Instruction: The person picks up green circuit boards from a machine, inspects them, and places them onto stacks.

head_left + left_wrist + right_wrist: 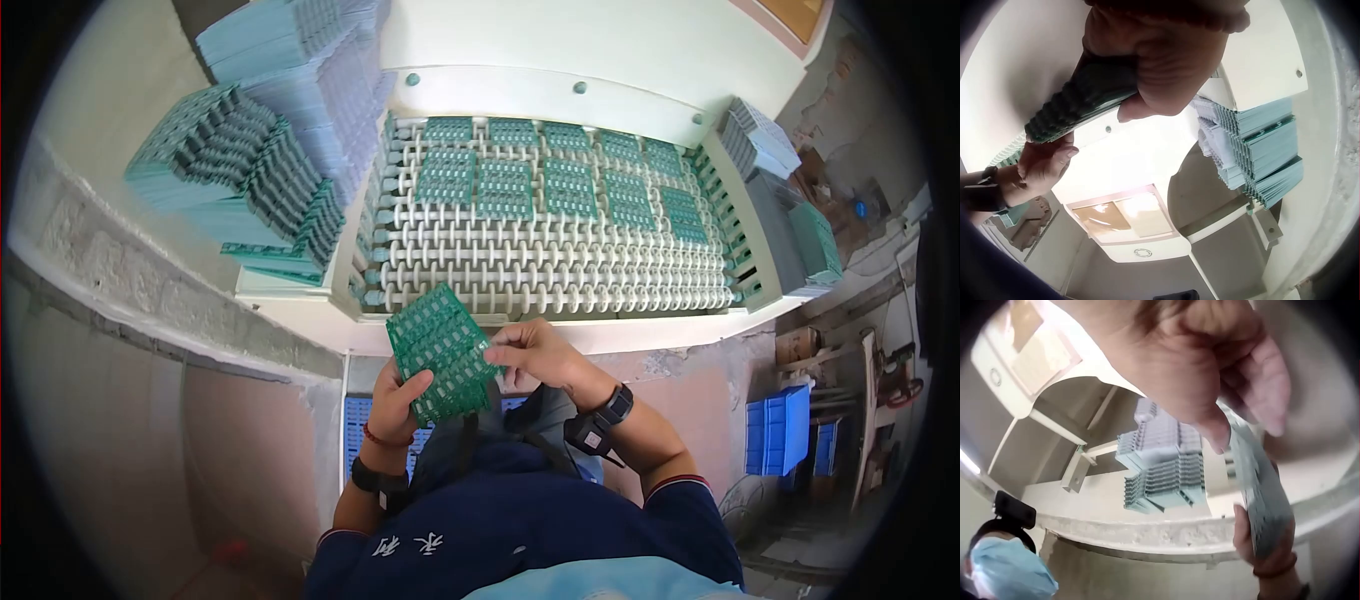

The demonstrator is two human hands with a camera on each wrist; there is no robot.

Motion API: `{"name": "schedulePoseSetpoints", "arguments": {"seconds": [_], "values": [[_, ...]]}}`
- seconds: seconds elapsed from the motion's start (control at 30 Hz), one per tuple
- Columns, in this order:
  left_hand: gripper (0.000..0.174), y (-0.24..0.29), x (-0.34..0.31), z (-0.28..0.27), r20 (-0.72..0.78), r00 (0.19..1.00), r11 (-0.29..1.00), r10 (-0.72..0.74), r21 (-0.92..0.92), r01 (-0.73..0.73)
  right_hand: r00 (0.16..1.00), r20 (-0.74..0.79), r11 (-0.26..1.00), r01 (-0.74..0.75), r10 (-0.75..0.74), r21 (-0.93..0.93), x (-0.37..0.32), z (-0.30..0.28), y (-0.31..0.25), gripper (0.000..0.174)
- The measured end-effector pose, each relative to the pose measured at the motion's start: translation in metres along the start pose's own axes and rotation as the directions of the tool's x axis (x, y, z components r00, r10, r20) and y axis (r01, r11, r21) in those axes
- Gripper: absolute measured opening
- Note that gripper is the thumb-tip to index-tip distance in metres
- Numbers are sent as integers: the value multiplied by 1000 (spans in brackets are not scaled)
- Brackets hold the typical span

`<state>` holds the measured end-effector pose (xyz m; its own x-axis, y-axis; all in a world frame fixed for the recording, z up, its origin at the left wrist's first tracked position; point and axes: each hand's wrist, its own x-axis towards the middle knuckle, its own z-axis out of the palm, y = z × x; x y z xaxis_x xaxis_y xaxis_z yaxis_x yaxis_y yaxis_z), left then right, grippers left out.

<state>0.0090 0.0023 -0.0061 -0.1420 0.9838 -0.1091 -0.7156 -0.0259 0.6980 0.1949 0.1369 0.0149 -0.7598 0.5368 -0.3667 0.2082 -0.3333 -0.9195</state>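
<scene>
In the head view, my left hand (396, 402) grips a stack of green circuit boards (440, 350) by its lower left side, thumb over the top face. The stack is tilted in front of my body, and the left wrist view shows its several layered edges (1079, 100). My right hand (540, 355) pinches the stack's right edge, thumb on the upper face and fingers curled by the edge. From the right wrist, the board edge (1257, 481) shows between thumb and fingers of the right hand (1210, 381).
Ahead lies a roller conveyor (560, 270) carrying rows of green circuit boards (570, 187) at its far part. Tall stacks of green boards (230, 160) and pale sheets (320, 90) stand on the left. More stacks (790, 230) sit at the right end. Blue crates (777, 430) stand lower right.
</scene>
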Motion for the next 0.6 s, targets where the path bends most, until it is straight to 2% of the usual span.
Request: {"name": "schedulePoseSetpoints", "arguments": {"seconds": [0.03,0.1,0.17,0.23,0.3,0.33,0.37,0.4,0.47,0.5,0.6], "values": [[44,1,-1,-4,3,1000,1000,15,-3,-15,1000,19,1000,-2,2,-1,5,1,-1,22],[46,2,-10,-15,-24,999,998,37,42,-36,995,-94,990,27,-14,141,15,3,-6,23],[54,8,-17,-16,22,999,995,40,-93,-38,995,-95,984,39,-23,176,28,4,-17,21],[57,11,-24,-11,56,998,992,18,-129,-11,971,-240,966,79,-18,246,45,10,-22,21],[60,7,-31,-16,93,996,986,-4,-165,20,954,-296,979,104,-48,178,57,7,-14,21],[61,1,-35,-25,72,997,985,-33,-164,44,865,-385,930,214,-322,-297,57,3,-11,24],[63,-2,-38,-31,49,997,984,-60,-165,67,739,-327,668,218,-589,-711,57,0,-9,28],[61,-4,-39,-32,53,996,983,-75,-166,83,743,-323,667,217,-587,-712,53,-4,-11,28],[60,-2,-41,-31,48,995,981,-91,-167,98,777,-514,889,124,-364,-442,38,-9,-14,33],[59,-2,-40,-29,57,993,979,-103,-168,112,777,-518,890,116,-357,-441,30,-16,-14,33],[57,-4,-30,-23,92,989,983,-114,-132,125,674,-560,764,11,-482,-645,9,-37,-12,30]]}}
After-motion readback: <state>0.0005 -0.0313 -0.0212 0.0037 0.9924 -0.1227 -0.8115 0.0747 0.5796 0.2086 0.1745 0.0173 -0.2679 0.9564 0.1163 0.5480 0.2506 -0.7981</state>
